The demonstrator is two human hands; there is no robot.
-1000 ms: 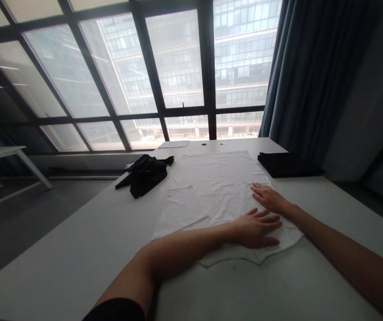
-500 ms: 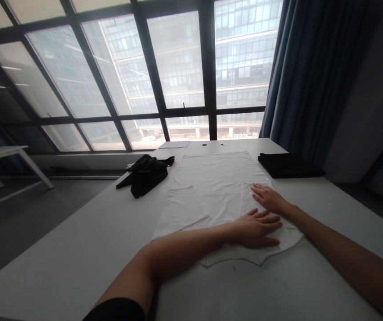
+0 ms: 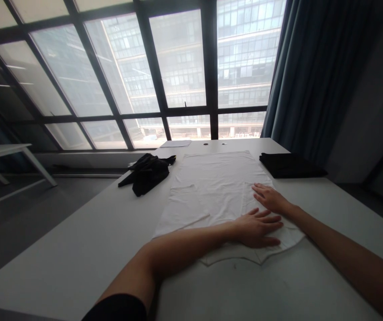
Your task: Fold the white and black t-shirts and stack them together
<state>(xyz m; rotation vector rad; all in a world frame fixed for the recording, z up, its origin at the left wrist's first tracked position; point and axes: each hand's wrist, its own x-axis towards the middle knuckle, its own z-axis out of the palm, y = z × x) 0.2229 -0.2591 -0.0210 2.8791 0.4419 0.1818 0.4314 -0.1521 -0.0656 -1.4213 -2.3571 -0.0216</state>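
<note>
A white T-shirt (image 3: 211, 187) lies spread on the white table (image 3: 111, 240), its neckline edge toward me and small wrinkles across its middle. My left hand (image 3: 257, 228) reaches across to the right and rests palm down on the near right part of the shirt, fingers spread. Just beyond it, my right hand (image 3: 269, 198) lies flat on the sleeve area at the shirt's right edge, fingers stretched out. Neither hand grips the cloth. My left forearm covers part of the near left side of the shirt.
A crumpled black garment (image 3: 150, 173) lies left of the shirt. To the right sits a folded black cloth (image 3: 290, 165). White sheets (image 3: 176, 143) lie at the table's far edge, near a small dark round thing (image 3: 206, 144). Another table (image 3: 4, 151) stands at left; a blue curtain (image 3: 298, 80) hangs right.
Both hands stay in the same place on the shirt. Only the camera's view has shifted very slightly.
</note>
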